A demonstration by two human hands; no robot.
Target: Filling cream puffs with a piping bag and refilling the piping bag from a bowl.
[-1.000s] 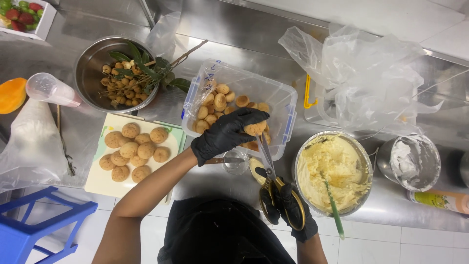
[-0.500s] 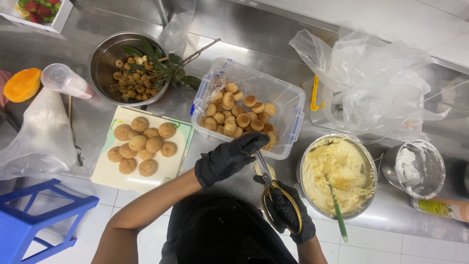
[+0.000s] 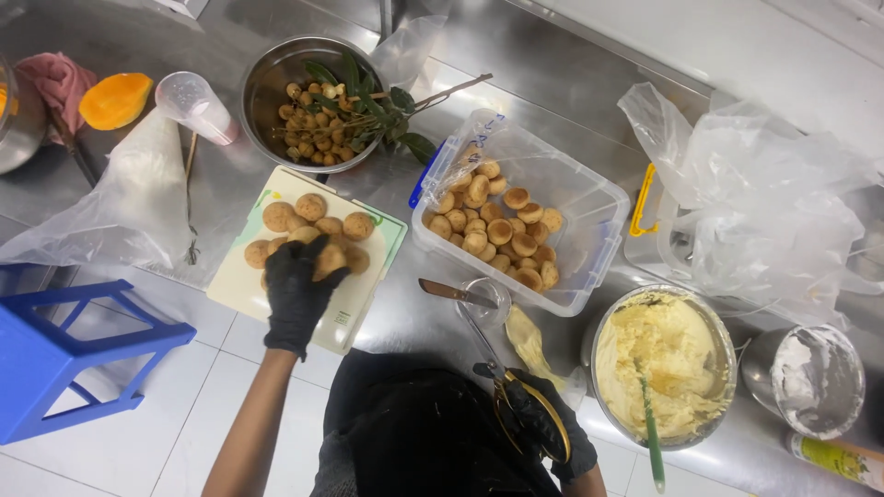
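My left hand [image 3: 295,281], in a black glove, lies over the round golden puffs [image 3: 308,210] piled on a pale cutting board [image 3: 354,308], its fingers closed around one puff. My right hand [image 3: 545,431], also gloved, grips gold-handled scissors [image 3: 456,294] near my body, with the blades pointing up and left over the steel counter. Between the two hands, farther back, stands a clear plastic container [image 3: 603,204] holding several more puffs.
A steel bowl of yellow cream [image 3: 668,364] with a green spatula [image 3: 650,433] sits right of the scissors, next to a filled piping bag [image 3: 528,339]. Also here: a bowl of small fruits with leaves [image 3: 308,106], a plastic cup [image 3: 193,103], plastic bags [image 3: 773,207], and a blue stool [image 3: 64,345].
My left hand left the plastic container carrying a puff and swung left to the cutting board. The right hand stayed low with the scissors.
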